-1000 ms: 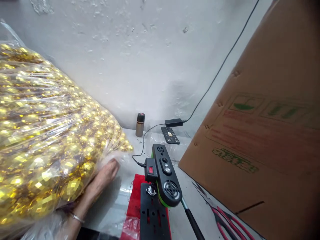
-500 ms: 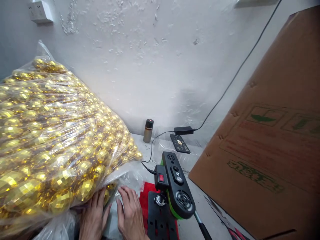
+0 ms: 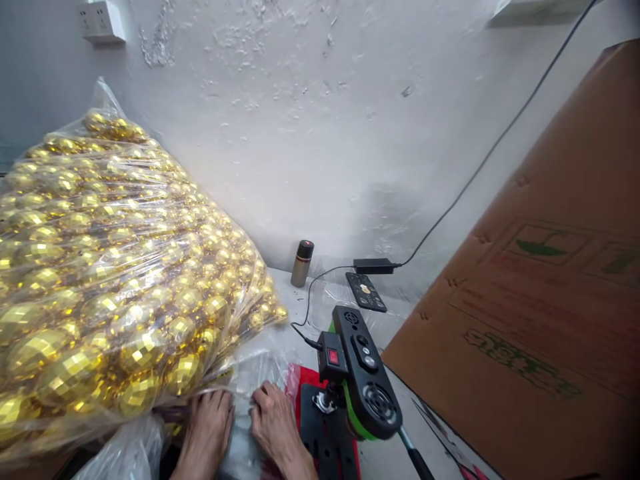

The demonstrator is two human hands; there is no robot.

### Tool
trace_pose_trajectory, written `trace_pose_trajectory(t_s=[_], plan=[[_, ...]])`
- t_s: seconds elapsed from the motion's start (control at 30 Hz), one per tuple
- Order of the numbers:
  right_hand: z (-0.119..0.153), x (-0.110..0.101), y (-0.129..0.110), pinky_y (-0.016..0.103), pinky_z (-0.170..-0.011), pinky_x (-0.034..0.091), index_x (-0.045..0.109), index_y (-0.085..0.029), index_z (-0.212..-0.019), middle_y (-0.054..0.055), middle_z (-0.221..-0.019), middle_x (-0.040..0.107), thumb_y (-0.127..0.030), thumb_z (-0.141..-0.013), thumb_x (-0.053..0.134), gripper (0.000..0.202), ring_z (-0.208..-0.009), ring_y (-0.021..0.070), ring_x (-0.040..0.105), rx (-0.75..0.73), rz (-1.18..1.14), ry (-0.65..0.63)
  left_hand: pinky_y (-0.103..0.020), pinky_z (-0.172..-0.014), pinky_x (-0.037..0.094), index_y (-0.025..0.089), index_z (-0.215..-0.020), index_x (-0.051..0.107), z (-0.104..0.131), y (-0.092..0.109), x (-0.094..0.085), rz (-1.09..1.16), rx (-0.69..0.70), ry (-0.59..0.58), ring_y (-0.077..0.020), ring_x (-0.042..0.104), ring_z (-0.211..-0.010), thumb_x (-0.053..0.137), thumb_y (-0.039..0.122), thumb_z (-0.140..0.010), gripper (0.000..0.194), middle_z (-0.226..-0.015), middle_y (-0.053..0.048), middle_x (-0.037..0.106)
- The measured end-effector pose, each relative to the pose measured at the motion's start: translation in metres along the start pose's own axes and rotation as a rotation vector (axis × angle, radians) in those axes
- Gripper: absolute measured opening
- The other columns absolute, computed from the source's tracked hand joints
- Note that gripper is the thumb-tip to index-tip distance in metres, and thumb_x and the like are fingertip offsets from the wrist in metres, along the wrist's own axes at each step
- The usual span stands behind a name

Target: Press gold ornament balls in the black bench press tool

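A big clear plastic bag (image 3: 125, 267) full of shiny gold faceted balls fills the left side. At its lower right edge is my left hand (image 3: 209, 423), fingers bent down onto the plastic film. My right hand (image 3: 275, 423) is just to the right, with its fingers curled on the loose clear plastic (image 3: 255, 363). Fingertips of both hands are partly hidden, so I cannot make out what they pinch. Right of my right hand stands a black and green machine (image 3: 367, 373) with a red switch, above a slotted black plate (image 3: 325, 437) and red cloth.
A brown cardboard box (image 3: 530, 300) leans in on the right. Near the wall are a small dark-capped bottle (image 3: 302, 264), a black power adapter (image 3: 373, 266) with its cable, and a black phone-like slab (image 3: 366, 291). A wall socket (image 3: 101, 23) is at upper left.
The view has shifted a little, so the scene sits farther right. My fingers are more bent now, and the loose plastic between the bag and machine has moved up around my right hand.
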State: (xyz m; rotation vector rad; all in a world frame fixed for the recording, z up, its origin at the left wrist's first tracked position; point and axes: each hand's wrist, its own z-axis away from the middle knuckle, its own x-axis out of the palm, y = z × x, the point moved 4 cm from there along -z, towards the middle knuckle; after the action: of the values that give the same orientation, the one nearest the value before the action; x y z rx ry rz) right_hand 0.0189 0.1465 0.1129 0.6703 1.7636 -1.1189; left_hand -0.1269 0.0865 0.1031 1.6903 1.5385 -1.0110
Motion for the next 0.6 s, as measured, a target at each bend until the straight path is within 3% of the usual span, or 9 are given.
trace_pose_trajectory(t_s=[0.1, 0.2, 0.27, 0.33, 0.43, 0.53, 0.6], plan=[[0.009, 0.000, 0.002, 0.036, -0.088, 0.057, 0.079, -0.019, -0.094, 0.012, -0.101, 0.078, -0.004, -0.082, 0.055, 0.031, -0.102, 0.0280, 0.075, 0.041, 0.023, -0.042, -0.032, -0.078, 0.060, 0.025, -0.104, 0.077, 0.015, 0.001, -0.011, 0.059, 0.133, 0.085, -0.0232, 0.078, -0.086, 0.046, 0.013, -0.100, 0.033, -0.096, -0.005, 0.083], [0.009, 0.006, -0.001, 0.041, -0.093, 0.056, 0.080, -0.016, -0.099, 0.016, -0.108, 0.077, -0.003, -0.083, 0.057, 0.031, -0.108, 0.0313, 0.074, 0.064, 0.045, -0.060, -0.027, -0.074, 0.062, 0.026, -0.104, 0.076, 0.022, 0.001, -0.036, 0.153, 0.225, 0.246, -0.0205, 0.080, -0.080, 0.046, 0.024, -0.106, 0.031, -0.093, -0.004, 0.084], [0.008, 0.012, -0.003, 0.042, -0.096, 0.054, 0.080, -0.015, -0.102, 0.018, -0.110, 0.077, -0.001, -0.081, 0.058, 0.033, -0.111, 0.0326, 0.073, 0.065, 0.051, -0.059, -0.025, -0.073, 0.062, 0.025, -0.104, 0.075, 0.019, 0.003, -0.054, 0.236, 0.209, 0.310, -0.0190, 0.080, -0.078, 0.045, 0.030, -0.109, 0.031, -0.091, -0.003, 0.084], [0.008, 0.016, -0.004, 0.042, -0.097, 0.054, 0.080, -0.016, -0.101, 0.018, -0.109, 0.077, -0.001, -0.080, 0.059, 0.033, -0.113, 0.0334, 0.072, 0.060, 0.053, -0.051, -0.024, -0.069, 0.061, 0.025, -0.103, 0.075, 0.010, 0.006, -0.064, 0.326, 0.169, 0.302, -0.0176, 0.078, -0.071, 0.045, 0.031, -0.110, 0.031, -0.084, -0.003, 0.083], [0.008, 0.018, -0.003, 0.042, -0.098, 0.053, 0.080, -0.015, -0.101, 0.018, -0.109, 0.077, -0.001, -0.079, 0.059, 0.033, -0.113, 0.0330, 0.071, 0.045, 0.054, -0.039, -0.027, -0.065, 0.059, 0.025, -0.091, 0.075, -0.012, 0.012, -0.057, 0.375, 0.082, 0.189, -0.0192, 0.074, -0.066, 0.046, 0.023, -0.106, 0.033, -0.075, -0.003, 0.078], [0.007, 0.018, -0.001, 0.042, -0.097, 0.054, 0.080, -0.015, -0.100, 0.017, -0.105, 0.077, -0.001, -0.077, 0.058, 0.034, -0.109, 0.0329, 0.073, 0.032, 0.057, -0.049, -0.031, -0.067, 0.060, 0.022, -0.081, 0.075, -0.041, 0.012, -0.031, 0.384, -0.033, 0.052, -0.0232, 0.075, -0.070, 0.043, 0.012, -0.097, 0.037, -0.076, -0.007, 0.078], [0.008, 0.018, -0.001, 0.042, -0.095, 0.056, 0.080, -0.015, -0.100, 0.017, -0.104, 0.078, -0.001, -0.078, 0.059, 0.034, -0.107, 0.0332, 0.074, 0.031, 0.058, -0.068, -0.031, -0.066, 0.059, 0.018, -0.086, 0.076, -0.062, 0.010, -0.017, 0.480, -0.092, 0.051, -0.0233, 0.074, -0.070, 0.043, 0.013, -0.097, 0.036, -0.077, -0.008, 0.077]])
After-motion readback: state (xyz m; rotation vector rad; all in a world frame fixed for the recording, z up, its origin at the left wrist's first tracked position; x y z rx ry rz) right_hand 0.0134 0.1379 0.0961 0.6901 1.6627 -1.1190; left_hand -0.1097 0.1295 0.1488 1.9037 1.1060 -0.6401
